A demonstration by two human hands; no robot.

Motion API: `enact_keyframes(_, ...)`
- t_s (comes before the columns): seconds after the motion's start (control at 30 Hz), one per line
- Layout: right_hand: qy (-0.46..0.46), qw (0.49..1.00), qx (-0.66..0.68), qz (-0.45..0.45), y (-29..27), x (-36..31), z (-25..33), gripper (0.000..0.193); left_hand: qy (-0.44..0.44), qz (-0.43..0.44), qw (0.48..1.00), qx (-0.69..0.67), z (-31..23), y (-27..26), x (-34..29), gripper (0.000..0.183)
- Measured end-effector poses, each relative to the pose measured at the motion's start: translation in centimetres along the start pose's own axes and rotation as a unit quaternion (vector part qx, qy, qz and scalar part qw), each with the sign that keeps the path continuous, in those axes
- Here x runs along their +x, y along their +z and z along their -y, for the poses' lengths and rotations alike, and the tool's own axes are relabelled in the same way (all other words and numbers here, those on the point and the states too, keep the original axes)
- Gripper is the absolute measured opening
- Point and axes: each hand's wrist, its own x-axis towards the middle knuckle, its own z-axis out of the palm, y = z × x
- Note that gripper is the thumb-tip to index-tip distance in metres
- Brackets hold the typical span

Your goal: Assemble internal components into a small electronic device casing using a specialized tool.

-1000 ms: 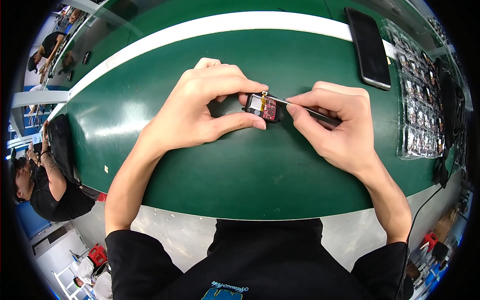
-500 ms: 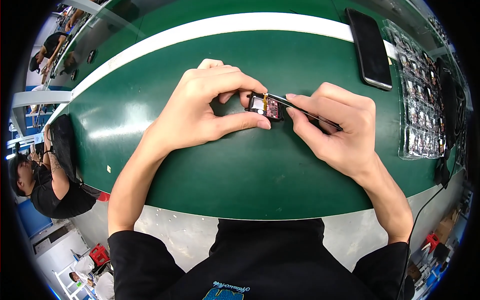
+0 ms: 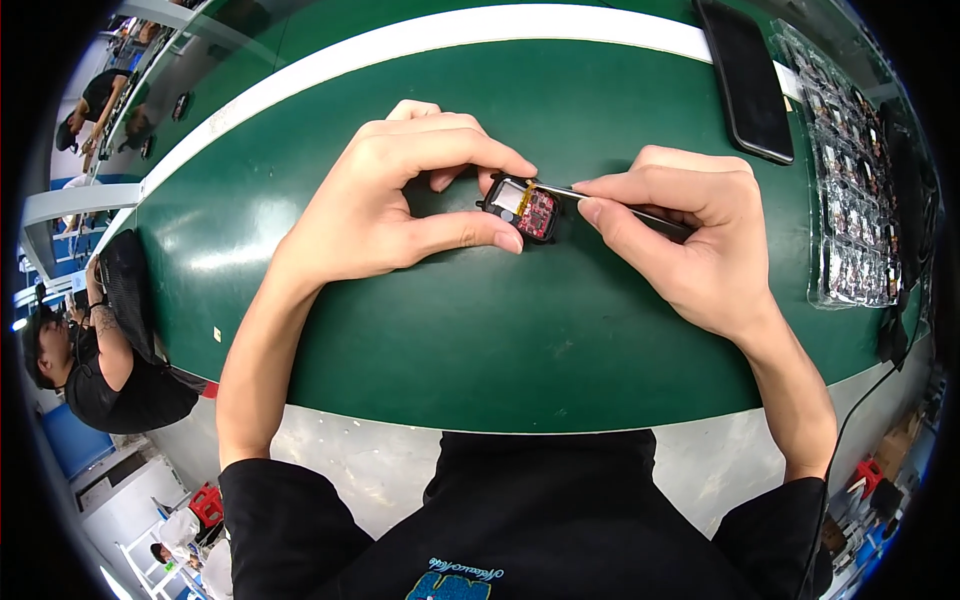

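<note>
Between the thumb and fingers of my left hand is a small black device housing, gripped by its left side. Its inside faces up: a silvery-white block, a red circuit board and a strip of amber tape across them. My right hand is closed round a pair of thin dark tweezers, slanting up to the left. Their tip reaches the upper edge of the housing, beside the amber tape. Whether the tip pinches anything is too small to tell.
The green tabletop has a white strip across its far side. A black phone lies at the far right, beside clear plastic trays full of small circuit parts. A black cable hangs at right. Another person sits at left.
The housing has turned and tilted, so more of the red board shows. My right hand has shifted slightly right, the tweezers still at the upper edge. The whole view has shifted a little.
</note>
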Motion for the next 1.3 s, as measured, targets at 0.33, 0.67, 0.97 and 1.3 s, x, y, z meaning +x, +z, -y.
enact_keyframes(0.33,-0.001,1.0,0.015,0.003,0.17,-0.16,-0.31,0.014,0.012,0.01,1.0,0.002,0.41,-0.09,-0.12,0.059)
enact_keyframes(0.67,0.001,1.0,0.024,0.002,0.16,-0.18,-0.21,0.015,0.024,0.017,0.999,0.016,0.36,-0.26,-0.02,0.058)
enact_keyframes(0.97,-0.002,1.0,0.021,0.005,0.2,-0.08,-0.06,0.014,0.015,0.017,1.0,0.008,0.14,-0.31,-0.13,0.056)
enact_keyframes(1.3,-0.001,1.0,0.018,0.002,0.28,-0.03,0.01,0.013,0.039,0.013,0.999,0.015,-0.22,-0.11,0.09,0.046)
